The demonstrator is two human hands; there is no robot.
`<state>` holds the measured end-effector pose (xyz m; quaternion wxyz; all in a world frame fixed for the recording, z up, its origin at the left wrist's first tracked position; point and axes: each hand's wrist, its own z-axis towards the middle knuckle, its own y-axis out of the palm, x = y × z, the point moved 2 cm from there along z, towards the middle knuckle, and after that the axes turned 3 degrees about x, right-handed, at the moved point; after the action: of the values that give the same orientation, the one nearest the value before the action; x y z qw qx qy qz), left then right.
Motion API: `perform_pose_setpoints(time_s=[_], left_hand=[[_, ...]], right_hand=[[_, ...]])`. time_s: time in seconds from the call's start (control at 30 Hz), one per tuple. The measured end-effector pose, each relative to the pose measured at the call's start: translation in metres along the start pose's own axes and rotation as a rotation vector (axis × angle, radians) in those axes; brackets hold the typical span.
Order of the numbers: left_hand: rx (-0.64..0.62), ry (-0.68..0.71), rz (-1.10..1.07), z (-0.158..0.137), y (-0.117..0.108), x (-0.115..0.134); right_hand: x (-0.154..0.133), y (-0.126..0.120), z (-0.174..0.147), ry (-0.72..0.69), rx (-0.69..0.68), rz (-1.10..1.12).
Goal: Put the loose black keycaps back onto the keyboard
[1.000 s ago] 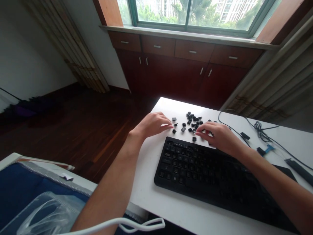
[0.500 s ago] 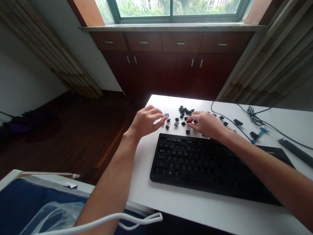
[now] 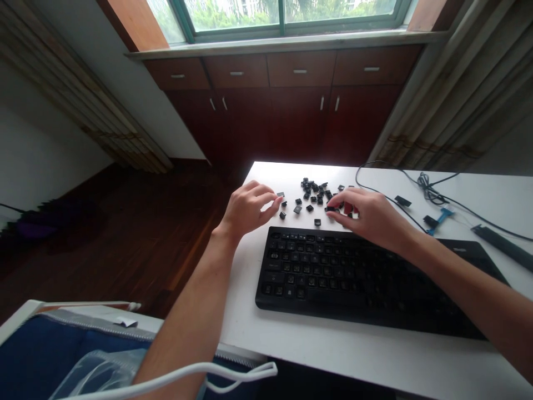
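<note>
Loose keys (image 3: 308, 191) are lying scattered toward the far left corner of the desk (image 3: 245, 328), in the gap between your two hands and just beyond the keyboard (image 3: 308, 266). Your right hand (image 3: 333, 209) is reaching over the keyboard, pinching one small black key (image 3: 331, 209) between thumb and finger, at the right side of the scatter. Your left hand (image 3: 252, 208) is hovering by the desk's left edge, fingers bending and thumb sitting close to the index fingertip, right beside a flat grey key (image 3: 281, 194); whether it is gripping anything, I cannot tell. The keyboard is sitting between the scatter and the desk's near edge. A blue piece (image 3: 441, 215) is lying well to the right.
</note>
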<state>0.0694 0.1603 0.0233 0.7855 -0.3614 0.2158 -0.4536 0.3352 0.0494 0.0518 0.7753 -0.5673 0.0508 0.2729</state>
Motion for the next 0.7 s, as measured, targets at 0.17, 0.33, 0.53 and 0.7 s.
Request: perform_pose_setpoints(time_s=[0.17,0.33,0.53,0.7], left_hand=[[0.003,0.017,0.003,0.003,0.002,0.006],[0.004,0.074,-0.007,0.007,0.004,0.014],[0.006,0.087,-0.015,0.008,0.007,0.017],[-0.001,0.085,-0.015,0.008,0.008,0.017]], right_hand=[[-0.022,-0.007,-0.058,-0.094,-0.005,0.177],[-0.028,0.005,-0.076,-0.018,-0.070,0.263],[-0.028,0.010,-0.074,-0.003,-0.053,0.316],[-0.025,0.011,-0.080,-0.101,-0.041,0.287]])
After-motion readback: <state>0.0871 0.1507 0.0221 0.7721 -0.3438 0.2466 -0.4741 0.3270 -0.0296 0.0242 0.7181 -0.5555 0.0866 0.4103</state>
